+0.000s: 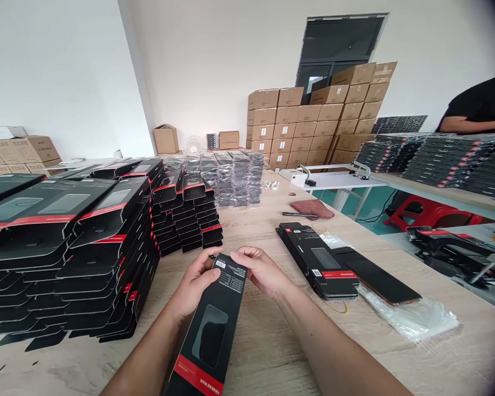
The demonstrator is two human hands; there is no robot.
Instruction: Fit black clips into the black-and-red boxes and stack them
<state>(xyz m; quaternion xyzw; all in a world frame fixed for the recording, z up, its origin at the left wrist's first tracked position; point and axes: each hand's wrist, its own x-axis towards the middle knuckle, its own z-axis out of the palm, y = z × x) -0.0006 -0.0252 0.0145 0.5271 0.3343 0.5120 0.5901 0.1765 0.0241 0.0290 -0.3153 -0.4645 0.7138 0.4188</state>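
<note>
A long black packaging box [206, 335] with a red band and a clear window lies lengthwise between my hands, its near end running out of view at the bottom. My left hand [198, 283] grips its far left corner, thumb on top by the white label. The far right corner is pinched by my right hand [258, 269], whose fingers curl over the end edge. To the right sits a short stack of flattened black boxes [313, 256], beside a dark flat slab [375, 275] resting on clear plastic bags [416, 316].
Tall stacks of open-ended black boxes [70, 247] fill the table's left side. Plastic-wrapped bundles [231, 176] stand behind them. A brown cloth [313, 208] and a dark pen-like object [299, 214] lie farther right. Cartons [305, 129] line the wall; a person's arm [470, 124] shows at right.
</note>
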